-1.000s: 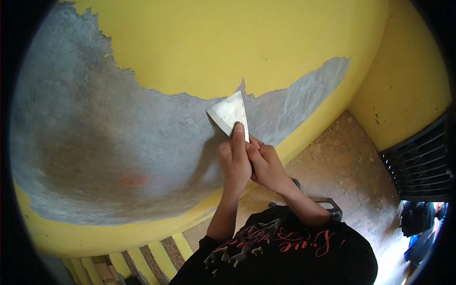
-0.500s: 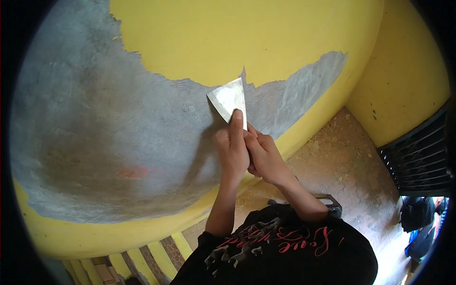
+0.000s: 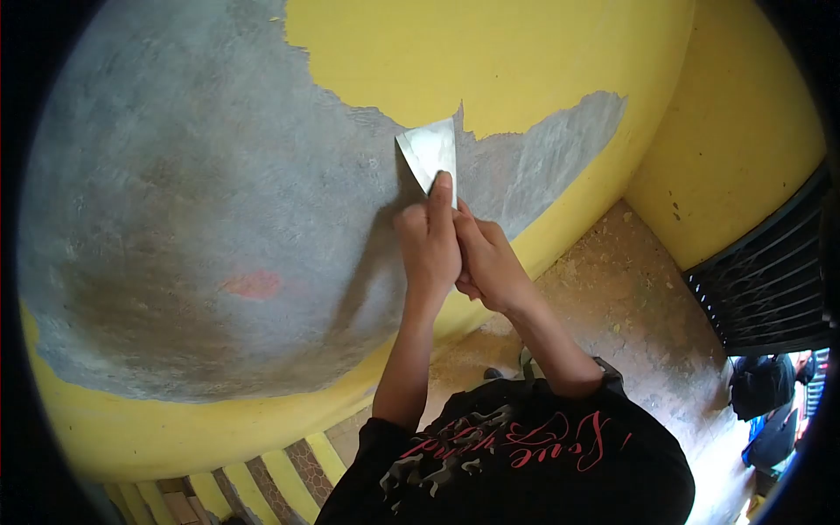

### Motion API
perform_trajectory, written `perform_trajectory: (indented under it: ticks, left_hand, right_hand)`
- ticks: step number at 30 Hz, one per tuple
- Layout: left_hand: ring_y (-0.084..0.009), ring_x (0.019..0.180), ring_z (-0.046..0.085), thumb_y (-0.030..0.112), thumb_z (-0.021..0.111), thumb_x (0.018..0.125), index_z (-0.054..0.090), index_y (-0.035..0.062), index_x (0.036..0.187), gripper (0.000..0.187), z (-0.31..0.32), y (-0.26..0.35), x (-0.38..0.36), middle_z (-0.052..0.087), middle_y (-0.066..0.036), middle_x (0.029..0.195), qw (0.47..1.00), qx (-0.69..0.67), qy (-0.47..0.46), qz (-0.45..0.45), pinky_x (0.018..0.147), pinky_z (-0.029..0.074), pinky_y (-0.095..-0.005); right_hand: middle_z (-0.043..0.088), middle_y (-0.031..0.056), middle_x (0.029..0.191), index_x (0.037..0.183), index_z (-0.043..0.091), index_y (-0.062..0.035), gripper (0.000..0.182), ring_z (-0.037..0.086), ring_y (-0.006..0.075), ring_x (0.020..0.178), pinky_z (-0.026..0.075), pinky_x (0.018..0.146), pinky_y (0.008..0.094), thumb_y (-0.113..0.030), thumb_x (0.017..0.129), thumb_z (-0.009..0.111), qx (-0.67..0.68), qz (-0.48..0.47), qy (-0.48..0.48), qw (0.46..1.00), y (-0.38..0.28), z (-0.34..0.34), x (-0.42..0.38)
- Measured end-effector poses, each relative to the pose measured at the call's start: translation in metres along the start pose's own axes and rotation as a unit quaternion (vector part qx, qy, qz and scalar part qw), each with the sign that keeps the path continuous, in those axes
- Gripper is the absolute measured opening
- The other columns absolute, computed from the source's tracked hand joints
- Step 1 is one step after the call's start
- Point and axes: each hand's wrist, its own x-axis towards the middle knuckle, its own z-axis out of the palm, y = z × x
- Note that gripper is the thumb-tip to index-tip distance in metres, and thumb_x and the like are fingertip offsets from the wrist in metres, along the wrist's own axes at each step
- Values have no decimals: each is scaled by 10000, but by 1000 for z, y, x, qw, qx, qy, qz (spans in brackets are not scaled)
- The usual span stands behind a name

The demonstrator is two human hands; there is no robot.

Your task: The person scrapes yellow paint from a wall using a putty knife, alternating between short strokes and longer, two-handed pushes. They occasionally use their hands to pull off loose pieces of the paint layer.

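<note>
A scraper with a wide, shiny metal blade (image 3: 430, 147) is held in both my hands against the curved wall. Its blade lies over bare grey plaster (image 3: 289, 206), with the top corner just below the ragged edge of the yellow paint (image 3: 499, 61). My left hand (image 3: 431, 254) is closed around the scraper's lower part, its thumb stretched up onto the blade. Close against it, my right hand (image 3: 493, 262) is wrapped around the same grip from the right. The handle itself is hidden by the fingers.
A yellow side wall (image 3: 735, 131) meets the curved wall at right. Below it stands a dark metal grille (image 3: 761, 262) above a dusty floor (image 3: 612, 271). Yellow-striped steps (image 3: 289, 477) are at lower left, and black bags (image 3: 763, 385) at lower right.
The view has shifted, so the wall, hands and scraper appear higher in the picture. Both hands keep their hold, and the blade stays near the same notch in the paint edge.
</note>
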Motion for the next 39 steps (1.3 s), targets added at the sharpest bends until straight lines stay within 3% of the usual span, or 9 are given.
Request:
perform_trajectory:
  ticks: [2,4,7,12,21,24,27,32,39]
  left_hand:
    - [-138,474,510,385,458,970,577,-52,608,579,3,-6,-5,530,-76,493,999,-9,-1,40,471,396,-314]
    - [-141,474,507,386,457,970,573,-53,601,584,0,-1,-2,532,-76,495,1000,-1,-1,31,474,398,-316]
    - [-155,462,492,380,454,969,543,-71,581,602,-4,3,-2,512,-91,482,1000,14,-3,24,476,395,-338]
    - [-181,441,480,380,447,969,525,-88,585,611,-6,-1,3,473,-139,461,997,73,-14,33,474,383,-375]
    - [-202,487,511,372,439,967,557,-93,623,591,-2,9,8,527,-148,507,998,25,-22,45,522,411,-379]
    - [-184,497,521,373,441,967,566,-96,632,590,1,-2,-1,535,-146,510,999,40,-15,34,519,414,-371]
    - [-175,509,540,374,445,968,574,-93,638,586,5,0,-2,541,-139,512,999,44,11,13,522,419,-361]
    - [-162,498,539,362,448,971,584,-73,644,561,11,-3,-7,536,-115,505,999,20,20,18,504,420,-346]
    - [-154,487,535,348,471,968,580,-61,620,548,22,-11,-8,558,-100,514,997,20,76,13,497,422,-334]
  right_hand:
    - [397,-13,500,1007,576,-20,400,343,82,358,275,329,247,-357,990,360,-9,-4,17,1000,-10,2,-4]
    - [384,-3,485,761,517,-33,428,322,93,335,265,318,246,-362,989,366,-84,36,22,996,-18,1,-6]
    - [358,-10,469,720,498,-54,446,307,94,333,251,316,244,-382,989,361,33,7,-2,999,4,1,5]
    - [337,-32,473,706,489,-76,442,276,83,342,242,317,239,-385,991,353,-10,0,35,999,-5,12,-4]
    - [332,-30,465,751,516,-63,437,278,87,325,226,308,243,-383,991,341,-41,8,64,997,-2,8,-2]
    - [329,-27,469,765,516,-52,433,282,86,319,230,306,246,-377,989,339,-11,-27,53,998,-6,3,-2]
    - [341,-18,467,764,515,-49,440,294,88,320,234,306,247,-385,988,341,-14,22,9,1000,-5,-3,-1]
    - [336,-19,468,712,494,-55,460,307,95,328,241,312,249,-385,988,332,-32,17,12,999,-10,-6,-5]
    - [364,-9,473,757,530,-32,479,316,90,345,237,319,245,-395,998,330,-36,29,-29,998,-8,-21,2]
